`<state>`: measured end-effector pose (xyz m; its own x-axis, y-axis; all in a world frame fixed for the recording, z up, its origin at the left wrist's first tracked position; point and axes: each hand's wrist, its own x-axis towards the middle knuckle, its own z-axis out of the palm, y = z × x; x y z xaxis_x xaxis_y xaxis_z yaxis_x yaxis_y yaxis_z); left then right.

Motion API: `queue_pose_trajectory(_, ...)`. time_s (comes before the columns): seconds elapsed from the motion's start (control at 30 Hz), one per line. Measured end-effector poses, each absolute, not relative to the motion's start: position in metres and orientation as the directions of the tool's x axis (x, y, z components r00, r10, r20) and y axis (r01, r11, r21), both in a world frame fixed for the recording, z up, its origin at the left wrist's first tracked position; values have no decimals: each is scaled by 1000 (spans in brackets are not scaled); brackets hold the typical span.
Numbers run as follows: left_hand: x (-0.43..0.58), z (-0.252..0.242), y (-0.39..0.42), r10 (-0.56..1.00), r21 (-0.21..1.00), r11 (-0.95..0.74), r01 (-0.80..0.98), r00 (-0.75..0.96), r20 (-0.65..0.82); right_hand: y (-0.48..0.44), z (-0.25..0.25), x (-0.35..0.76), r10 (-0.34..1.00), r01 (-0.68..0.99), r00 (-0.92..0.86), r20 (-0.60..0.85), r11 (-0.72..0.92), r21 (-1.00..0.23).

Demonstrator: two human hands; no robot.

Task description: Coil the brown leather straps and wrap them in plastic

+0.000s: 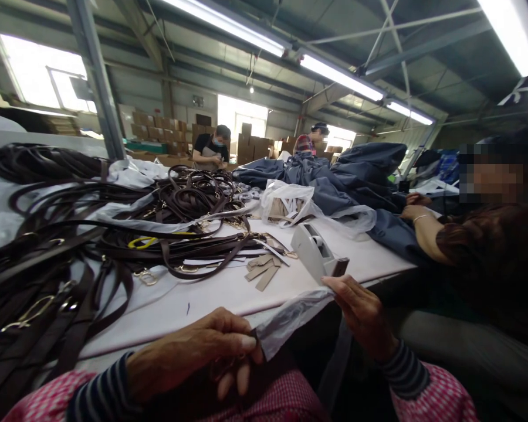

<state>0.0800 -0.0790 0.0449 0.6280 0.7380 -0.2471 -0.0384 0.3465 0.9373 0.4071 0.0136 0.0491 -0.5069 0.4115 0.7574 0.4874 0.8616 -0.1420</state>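
Note:
My left hand (198, 351) pinches one end of a translucent grey plastic bag (290, 319) at the near table edge. My right hand (361, 310) grips the bag's other end, stretching it between both hands. Right above my right fingertips stands a grey tape dispenser (312, 252) with a dark end; I cannot tell whether they touch. Dark brown leather straps (171, 246) with gold-coloured buckles lie heaped on the white table (193, 305) to the left of the dispenser. A dark shape under my left hand is unclear.
Several tan strips (264, 274) lie beside the dispenser, and a plastic bag of tan pieces (288, 202) sits behind it. Blue-grey fabric (330, 181) covers the far table. A co-worker's arm (426, 234) rests on it at right; another person and cardboard boxes stand beyond.

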Motion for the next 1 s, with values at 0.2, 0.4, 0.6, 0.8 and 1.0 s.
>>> queue_pose_trajectory(0.2, 90, 47, -89, 776, 937, 326, -129, 602, -187, 27, 44, 389, 456, 465, -387, 802, 847, -257)
queue_pose_trajectory(0.4, 83, 55, -92, 810, 958, 261, -123, 568, -148, 35, 49, 373, 749, 372, -338, 570, 663, -650)
queue_pose_trajectory(0.6, 51, 62, -81, 966, 920, -76, 385, 258, -28, 26, 94, 381, 747, 362, -663, 40, 367, -857)
queue_pose_trajectory(0.8, 37, 58, -79, 979, 741, -186, 645, 57, 197, 7, 99, 378, 747, 530, -656, 104, 555, -641)
queue_pose_trajectory(1.0, 57, 49, -82, 926, 979, 205, 0, 324, -194, 3, 101, 376, 488, 493, -561, 669, 846, -204)
